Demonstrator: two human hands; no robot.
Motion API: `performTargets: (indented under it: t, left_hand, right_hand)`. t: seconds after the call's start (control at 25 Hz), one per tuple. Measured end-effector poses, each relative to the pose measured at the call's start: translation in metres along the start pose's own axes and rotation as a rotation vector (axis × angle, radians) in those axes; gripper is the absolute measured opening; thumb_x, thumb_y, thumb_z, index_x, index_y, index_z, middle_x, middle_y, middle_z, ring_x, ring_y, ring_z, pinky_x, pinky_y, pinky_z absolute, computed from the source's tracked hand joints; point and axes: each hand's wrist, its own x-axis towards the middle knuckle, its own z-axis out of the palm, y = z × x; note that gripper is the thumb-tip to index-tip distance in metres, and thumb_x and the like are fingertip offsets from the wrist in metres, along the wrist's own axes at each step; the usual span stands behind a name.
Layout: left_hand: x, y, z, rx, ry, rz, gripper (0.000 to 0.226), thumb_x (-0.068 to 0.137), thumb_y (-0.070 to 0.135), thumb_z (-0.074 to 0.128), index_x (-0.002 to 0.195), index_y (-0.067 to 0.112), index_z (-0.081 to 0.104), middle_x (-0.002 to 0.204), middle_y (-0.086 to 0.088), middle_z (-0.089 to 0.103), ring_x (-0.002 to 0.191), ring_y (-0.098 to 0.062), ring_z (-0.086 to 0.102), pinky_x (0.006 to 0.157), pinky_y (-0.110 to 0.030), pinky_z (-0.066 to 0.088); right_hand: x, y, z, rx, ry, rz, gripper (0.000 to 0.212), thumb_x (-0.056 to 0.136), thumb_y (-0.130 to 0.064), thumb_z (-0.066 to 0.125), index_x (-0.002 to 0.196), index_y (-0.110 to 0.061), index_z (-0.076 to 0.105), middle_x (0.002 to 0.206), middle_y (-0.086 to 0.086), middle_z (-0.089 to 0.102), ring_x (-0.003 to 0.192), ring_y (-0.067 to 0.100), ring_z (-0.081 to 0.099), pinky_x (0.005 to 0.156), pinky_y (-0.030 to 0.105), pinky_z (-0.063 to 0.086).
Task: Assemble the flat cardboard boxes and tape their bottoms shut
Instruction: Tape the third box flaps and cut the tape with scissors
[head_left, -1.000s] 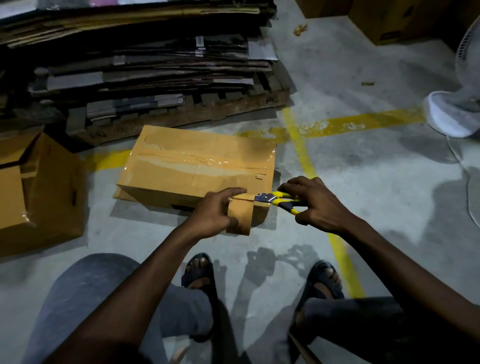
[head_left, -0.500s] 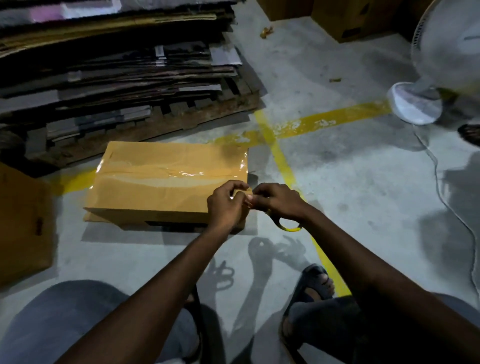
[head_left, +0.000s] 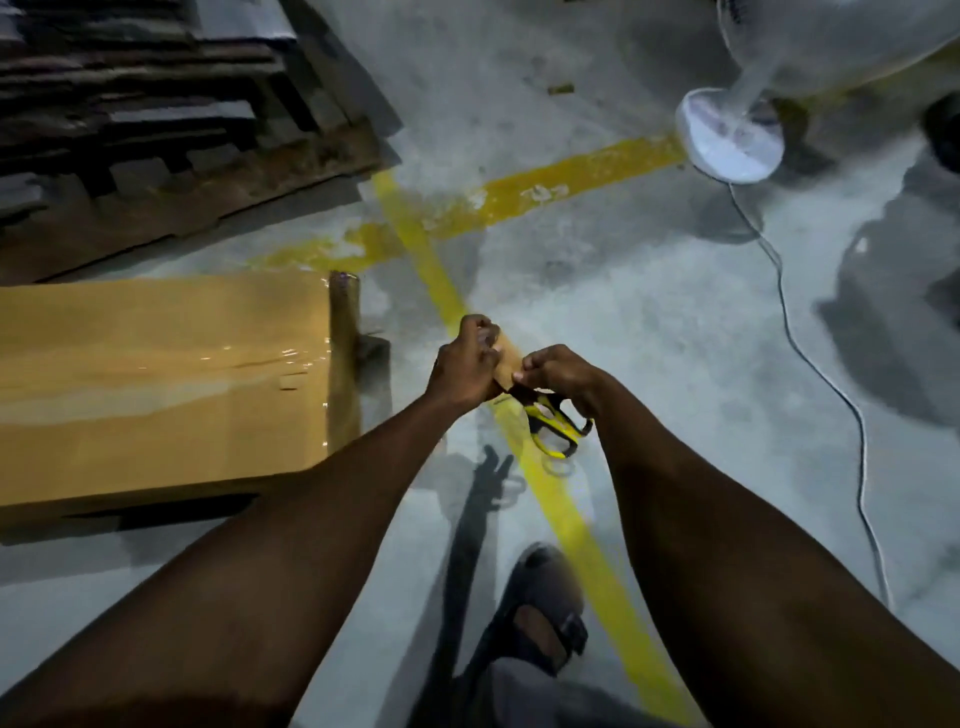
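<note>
Grey concrete floor with yellow lines lies under the hands. The left hand and the right hand pinch a brown tape strip between them. Yellow-and-black plastic-handled scissors hang from the right hand. The taped brown cardboard box lies left of the left hand, apart from it.

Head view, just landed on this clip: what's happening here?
A person is working on cardboard boxes on a concrete floor. The left hand and right hand pinch what looks like a brown tape piece between them, and yellow-black scissors hang from the right hand's fingers. The cardboard box lies to the left with glossy tape along its seam; neither hand touches it.
</note>
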Motion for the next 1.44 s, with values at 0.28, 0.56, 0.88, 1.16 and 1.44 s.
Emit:
performTargets:
  t: [0.28,0.56,0.88,1.16,1.44]
  left_hand:
    - [0.096,-0.029,0.082,0.232,-0.312,0.242,0.069,0.061,0.047,0.060,0.123,0.017,0.059,0.126,-0.002,0.063,0.115,-0.017,0.059,0.095,-0.021,0.043]
    - [0.107,-0.047,0.111,0.319,-0.332,0.253,0.053,0.081,0.020,0.061,0.133,0.010,0.055,0.126,-0.013,0.063,0.121,-0.026,0.056,0.093,-0.014,0.034]
    - [0.109,-0.066,0.116,0.341,-0.262,0.210,0.047,0.087,0.001,0.057,0.133,0.010,0.054,0.124,-0.010,0.061,0.115,-0.022,0.055,0.090,-0.016,0.036]
    - [0.110,-0.071,0.111,0.380,-0.239,0.274,0.042,0.076,0.001,0.061,0.118,0.008,0.067,0.111,-0.019,0.068,0.107,-0.034,0.061,0.089,-0.027,0.042]
    - [0.117,-0.071,0.124,0.192,-0.218,0.240,0.050,0.085,0.000,0.059,0.134,0.009,0.055,0.125,-0.010,0.062,0.106,-0.015,0.059,0.085,-0.008,0.038]
  right_hand:
    - [0.089,0.101,-0.040,0.128,0.190,0.102,0.033,0.090,-0.001,0.065,0.061,-0.012,0.053,0.059,0.005,0.048,0.057,0.018,0.045,0.050,0.024,0.034]
    - [0.099,0.136,-0.033,0.087,0.378,0.161,0.021,0.073,-0.012,0.074,0.054,-0.017,0.067,0.066,0.008,0.062,0.068,0.020,0.057,0.062,0.033,0.044]
    - [0.087,0.123,-0.026,0.122,0.404,0.213,0.017,0.055,-0.028,0.073,0.069,-0.020,0.077,0.081,0.000,0.076,0.087,0.022,0.070,0.077,0.039,0.054]
    - [0.085,0.115,-0.020,0.085,0.396,0.150,0.012,0.070,-0.013,0.072,0.067,-0.024,0.075,0.084,0.002,0.075,0.088,0.020,0.070,0.076,0.035,0.054]
    - [0.090,0.118,-0.016,0.091,0.489,0.247,0.023,0.061,-0.040,0.064,0.078,-0.028,0.074,0.075,-0.004,0.074,0.082,0.021,0.071,0.087,0.039,0.055]
